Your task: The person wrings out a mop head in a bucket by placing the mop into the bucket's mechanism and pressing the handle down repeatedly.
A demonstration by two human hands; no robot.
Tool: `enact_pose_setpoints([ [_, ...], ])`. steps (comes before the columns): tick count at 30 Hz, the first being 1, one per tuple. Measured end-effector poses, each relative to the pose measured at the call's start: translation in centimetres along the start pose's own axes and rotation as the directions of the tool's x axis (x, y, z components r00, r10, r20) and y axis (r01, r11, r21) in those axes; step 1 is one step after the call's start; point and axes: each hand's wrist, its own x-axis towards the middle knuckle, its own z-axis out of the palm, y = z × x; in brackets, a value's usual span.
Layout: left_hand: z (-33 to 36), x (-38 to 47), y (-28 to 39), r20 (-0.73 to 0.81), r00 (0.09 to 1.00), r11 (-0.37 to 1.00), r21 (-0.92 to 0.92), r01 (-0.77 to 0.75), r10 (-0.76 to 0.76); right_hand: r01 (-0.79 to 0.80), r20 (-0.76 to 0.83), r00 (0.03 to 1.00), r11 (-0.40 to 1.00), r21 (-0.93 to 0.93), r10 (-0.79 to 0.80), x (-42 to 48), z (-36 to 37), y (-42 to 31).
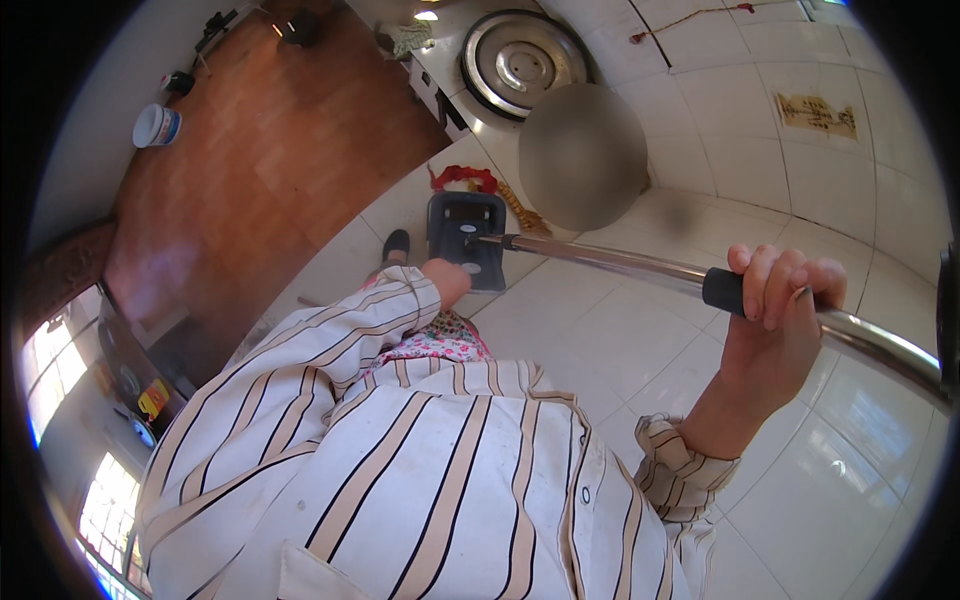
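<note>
My right hand (784, 289) is wrapped around a shiny metal pole (622, 259), close to its black collar (724, 292). From there the pole slants left to a dark grey plastic piece (466, 225), perhaps a flat-mop bucket, and meets it near the middle. My left hand (448, 283) is at the lower left edge of this dark piece. Its fingers are mostly hidden, so whether it grips the edge cannot be told. Both forearms come out of rolled striped sleeves.
A large round metal lid (523, 66) lies on the tiled counter, beside a blurred round patch (583, 157). Red material (463, 178) and a straw-coloured brush (521, 208) lie beyond the dark piece. A white bucket (156, 125) stands by the left wall. A dark shoe (396, 244) shows below.
</note>
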Motion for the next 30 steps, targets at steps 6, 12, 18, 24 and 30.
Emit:
enact_pose_setpoints([
  [6, 0.3, -0.4, 0.2, 0.017, 1.000, 1.000, 0.006, 0.012, -0.012, 0.021, -0.053, 0.998, 0.993, -0.118, -0.027, -2.5, 2.2, -1.1],
  [12, -1.3, -0.4, 0.8, 0.031, 0.998, 0.998, 0.025, 0.061, -0.062, 0.011, -0.076, 0.997, 0.996, -0.087, -0.017, -1.9, -0.4, -0.7],
  [18, -2.6, 0.7, 0.9, 0.002, 0.993, 0.991, 0.056, 0.121, -0.121, -0.015, -0.157, 0.987, 1.000, 0.026, 0.019, 2.4, -3.9, 1.4],
  [24, -1.6, 2.1, 0.9, -0.091, 0.985, 0.986, 0.060, 0.154, -0.148, 0.006, -0.097, 0.995, 0.998, 0.055, -0.001, 4.6, -3.4, 2.9],
  [30, -1.9, 3.1, 0.8, -0.079, 0.985, 0.987, 0.053, 0.155, -0.150, -0.022, -0.164, 0.986, 0.998, 0.067, 0.033, 5.0, -5.2, 3.8],
])
